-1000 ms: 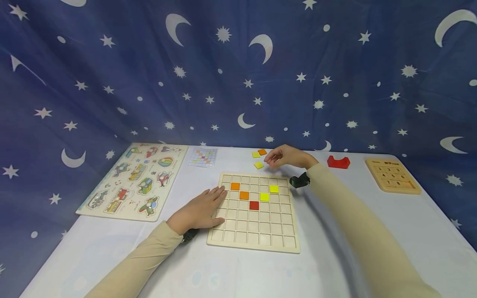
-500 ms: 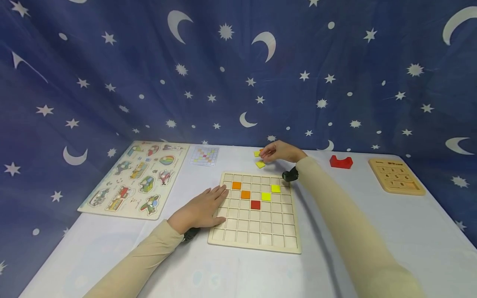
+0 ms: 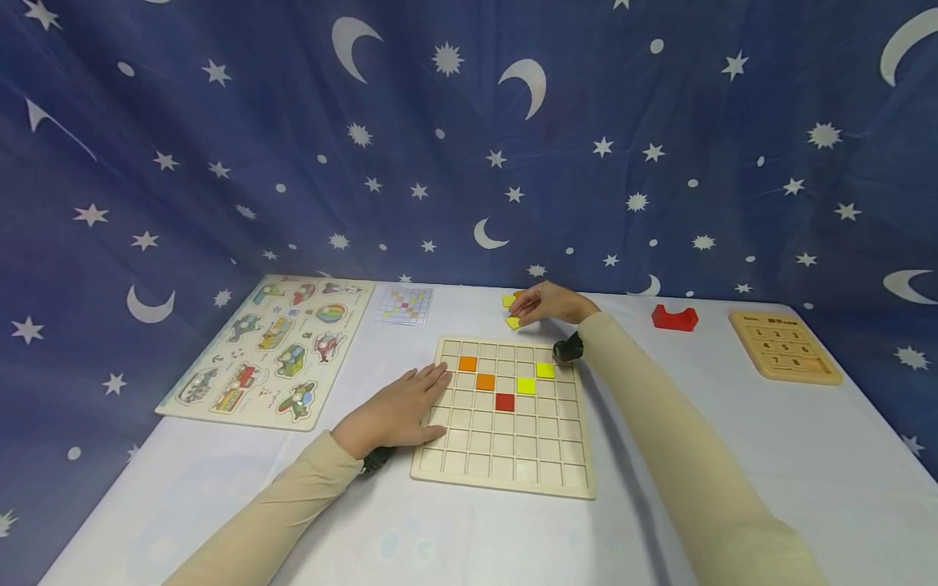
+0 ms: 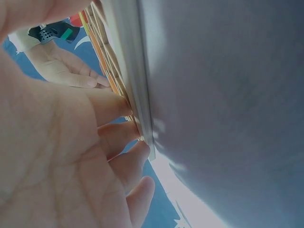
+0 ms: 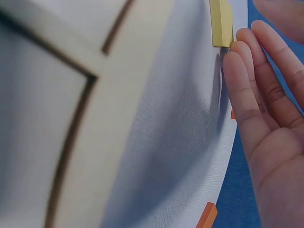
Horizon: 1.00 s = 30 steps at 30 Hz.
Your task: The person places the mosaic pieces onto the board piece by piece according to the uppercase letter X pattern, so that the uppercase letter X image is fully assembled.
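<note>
My left hand (image 3: pixel 392 413) lies spread across the left edge of a wooden grid board (image 3: pixel 479 464), fingers straight. On the board sit two orange tiles (image 3: pixel 485 382), a red tile (image 3: pixel 505 402) and two yellow tiles (image 3: pixel 526 386). Beyond the board's far edge, my right hand (image 3: pixel 551 303) is at a few loose tiles on the table. Its fingertips (image 5: pixel 233 61) reach a yellow tile (image 5: pixel 221 23), while the thumb stays apart from the tile in the right wrist view. Another loose yellow tile (image 3: pixel 508 301) lies behind, beside an orange tile (image 3: pixel 518 294), partly hidden.
A printed colour-grid card (image 3: pixel 405 306) lies at the back. At the left rests a picture puzzle board (image 3: pixel 333 342). To the right are a red notched block (image 3: pixel 674 318) and a wooden number board (image 3: pixel 786 347). A star-patterned curtain (image 3: pixel 410 122) rises behind the table.
My right hand has moved slightly left and down to the nearer loose yellow tile, passing in front of the orange one. My left hand stays on the board. The head view has shifted a little.
</note>
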{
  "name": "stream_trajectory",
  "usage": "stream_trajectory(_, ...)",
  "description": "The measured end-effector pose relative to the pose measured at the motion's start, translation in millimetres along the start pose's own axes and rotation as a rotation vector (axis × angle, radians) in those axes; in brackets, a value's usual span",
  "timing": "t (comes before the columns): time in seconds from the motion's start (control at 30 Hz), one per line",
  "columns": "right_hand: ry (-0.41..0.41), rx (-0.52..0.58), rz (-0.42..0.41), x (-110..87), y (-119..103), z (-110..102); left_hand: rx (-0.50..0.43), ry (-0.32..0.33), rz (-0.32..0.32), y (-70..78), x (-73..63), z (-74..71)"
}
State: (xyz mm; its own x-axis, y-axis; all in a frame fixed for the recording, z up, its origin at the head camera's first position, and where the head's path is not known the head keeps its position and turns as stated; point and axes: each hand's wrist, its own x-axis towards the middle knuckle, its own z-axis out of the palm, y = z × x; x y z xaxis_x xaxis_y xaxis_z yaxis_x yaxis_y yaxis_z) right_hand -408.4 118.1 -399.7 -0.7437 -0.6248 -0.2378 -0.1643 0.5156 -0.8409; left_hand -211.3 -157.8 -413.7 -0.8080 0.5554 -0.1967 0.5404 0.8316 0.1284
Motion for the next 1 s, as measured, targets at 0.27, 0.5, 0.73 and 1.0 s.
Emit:
stream_trajectory(0.27,0.014,-0.018,0.044,-2.1,-0.4,-0.8,0.012,-0.006,-0.011,0.2,0.6,0.1)
stream_trajectory(0.5,0.018,-0.039,0.060,-3.4,1.2,-2.2,0.012,-0.001,-0.009,0.1,-0.1,0.8)
stream_trajectory(0.73,0.036,-0.074,0.057,-6.4,5.5,-6.1,0.015,-0.002,-0.008,-0.1,-0.3,1.1)
stream_trajectory(1.0,0.044,-0.085,0.077,-11.0,7.9,-11.2,0.002,0.007,-0.010,-0.5,-0.4,0.3)
